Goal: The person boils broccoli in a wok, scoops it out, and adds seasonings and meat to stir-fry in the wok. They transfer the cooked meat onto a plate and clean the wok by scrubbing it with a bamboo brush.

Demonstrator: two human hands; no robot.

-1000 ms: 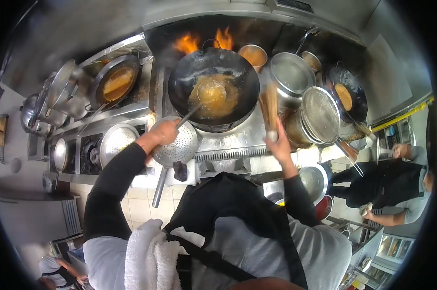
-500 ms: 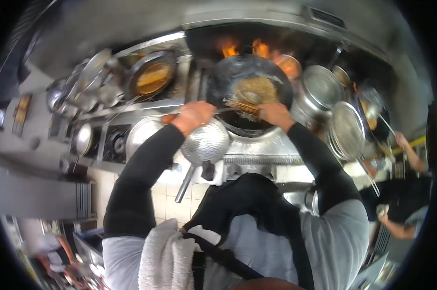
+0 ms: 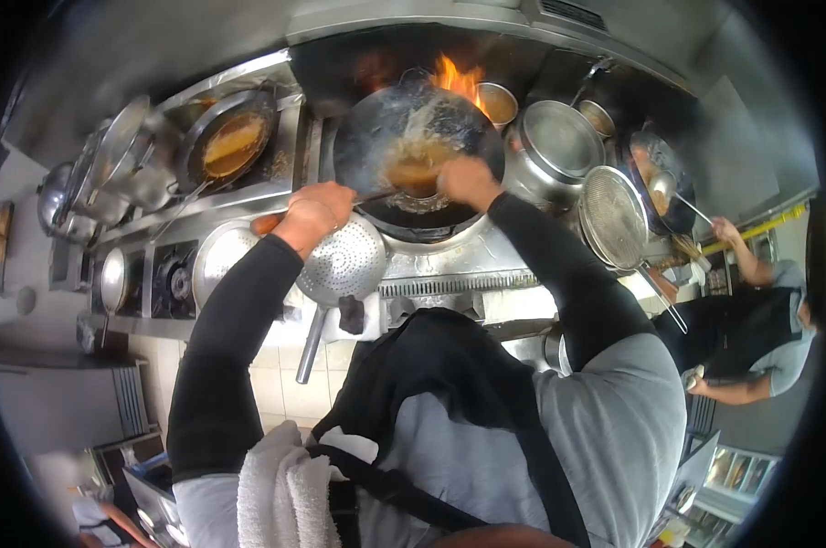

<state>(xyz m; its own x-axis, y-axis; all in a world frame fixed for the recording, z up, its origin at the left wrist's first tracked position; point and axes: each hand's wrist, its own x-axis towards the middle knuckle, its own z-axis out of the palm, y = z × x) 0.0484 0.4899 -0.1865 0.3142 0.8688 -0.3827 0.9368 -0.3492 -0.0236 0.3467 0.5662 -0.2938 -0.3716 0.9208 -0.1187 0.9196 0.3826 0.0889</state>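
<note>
My left hand [image 3: 323, 208] is wrapped around the handle of a ladle, whose wooden end [image 3: 267, 224] sticks out at the left. The ladle's rod [image 3: 376, 194] reaches over the near rim of a large black wok [image 3: 358, 137]. My right hand [image 3: 471, 183], slightly blurred, is closed low over the wok's right side. Thin tan strips, which look like a bamboo wok brush [image 3: 418, 173], extend left from it, smeared by motion. Pale liquid splashes up in the wok, and the ladle's bowl is hidden. Just below my left hand lies a perforated strainer [image 3: 342, 260].
Flames [image 3: 459, 80] rise behind the wok. A pan of brown liquid [image 3: 233, 146] stands left, beside stacked metal bowls [image 3: 111, 173]. To the right are a steel pot [image 3: 562, 137] and mesh strainers [image 3: 612, 219]. A co-worker's hand [image 3: 726, 230] holds another ladle at a second wok.
The view has shifted, so the stove appears farther left. Liquid now splashes higher in the wok, and the flame behind is taller. Both hands keep their grips; the right one is more blurred.
</note>
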